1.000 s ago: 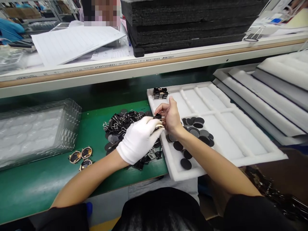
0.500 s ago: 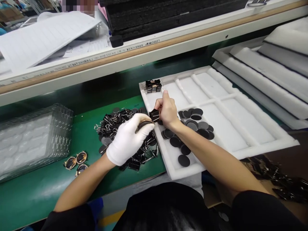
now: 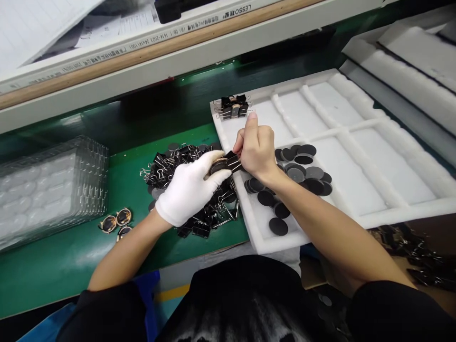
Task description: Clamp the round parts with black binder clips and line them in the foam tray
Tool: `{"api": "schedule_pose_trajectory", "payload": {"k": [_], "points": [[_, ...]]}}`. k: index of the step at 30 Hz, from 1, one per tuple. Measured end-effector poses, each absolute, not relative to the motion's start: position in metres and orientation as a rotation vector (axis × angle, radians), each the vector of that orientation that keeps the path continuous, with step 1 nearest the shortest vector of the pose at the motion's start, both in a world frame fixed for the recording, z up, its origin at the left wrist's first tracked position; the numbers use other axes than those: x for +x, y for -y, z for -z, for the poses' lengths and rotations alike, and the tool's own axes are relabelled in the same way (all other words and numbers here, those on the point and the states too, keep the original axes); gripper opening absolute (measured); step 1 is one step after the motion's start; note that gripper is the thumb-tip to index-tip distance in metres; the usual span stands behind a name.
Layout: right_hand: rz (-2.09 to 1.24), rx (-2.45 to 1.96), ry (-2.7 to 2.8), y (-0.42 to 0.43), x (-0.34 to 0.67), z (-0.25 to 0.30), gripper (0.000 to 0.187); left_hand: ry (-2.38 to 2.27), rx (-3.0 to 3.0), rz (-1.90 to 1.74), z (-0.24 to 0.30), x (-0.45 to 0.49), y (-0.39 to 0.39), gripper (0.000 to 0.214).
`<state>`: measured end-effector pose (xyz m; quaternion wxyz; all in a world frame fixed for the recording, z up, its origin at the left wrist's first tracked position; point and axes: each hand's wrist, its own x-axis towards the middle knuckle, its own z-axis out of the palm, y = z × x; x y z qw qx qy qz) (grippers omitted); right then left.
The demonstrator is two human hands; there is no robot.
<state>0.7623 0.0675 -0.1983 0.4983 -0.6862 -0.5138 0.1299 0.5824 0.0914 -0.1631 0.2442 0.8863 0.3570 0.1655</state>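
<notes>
My left hand (image 3: 192,187), in a white glove, is closed around a round dark disc piece (image 3: 218,166) with a gold-coloured edge. Bare, my right hand (image 3: 258,148) grips a black binder clip (image 3: 233,162) by its wire handles, thumb pointing up. The clip's mouth is at the right edge of the disc piece; how far it reaches over the edge I cannot tell. Under and around my left hand lies a heap of black binder clips (image 3: 201,228). Loose black and grey discs (image 3: 278,226) lie in the white foam tray (image 3: 265,246) beneath my right forearm.
Clipped round pieces (image 3: 235,110) sit in the tray's far left corner. Three gold-rimmed round pieces (image 3: 123,216) lie left on the green table (image 3: 46,285), near stacked clear plastic trays (image 3: 81,180). A shelf edge (image 3: 142,57) runs above; foam trays (image 3: 409,76) are stacked right.
The binder clip in my right hand has come up against the disc piece in my left. Both hands are closer together. The camera view has tilted lower.
</notes>
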Motion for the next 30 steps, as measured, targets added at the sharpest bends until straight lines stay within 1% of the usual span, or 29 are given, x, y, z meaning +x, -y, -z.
{"api": "schedule_pose_trajectory", "payload": {"k": [5,8,13,17,21,24,26,28,30], "points": [[-0.291,-1.7,1.237,-0.067,0.759,0.2,0.105,-0.958,2.459,-0.416,0.162,0.583,-0.093,0.046],[-0.301,-1.697,1.224,-0.067,0.759,0.198,0.103,-0.931,2.494,-0.368,0.16,0.583,-0.094,0.045],[-0.293,-1.7,1.199,-0.067,0.757,0.198,0.102,-0.931,2.451,-0.391,0.162,0.583,-0.094,0.045],[-0.327,-1.693,1.158,-0.069,0.754,0.2,0.101,-0.911,2.41,-0.369,0.168,0.585,-0.094,0.05],[-0.428,-1.695,1.283,-0.058,0.759,0.185,0.095,-0.922,2.368,-0.397,0.167,0.585,-0.098,0.039],[-0.397,-1.772,1.472,-0.039,0.763,0.168,0.084,-1.037,2.233,-0.561,0.159,0.58,-0.106,0.032],[-0.314,-1.919,1.623,-0.027,0.759,0.164,0.07,-1.059,2.021,-0.688,0.152,0.575,-0.113,0.028],[-0.209,-2.041,1.82,-0.017,0.75,0.168,0.059,-0.984,1.773,-0.753,0.147,0.571,-0.12,0.025],[-0.121,-2.081,1.984,-0.012,0.74,0.174,0.042,-0.892,1.569,-0.793,0.145,0.568,-0.125,0.027]]}}
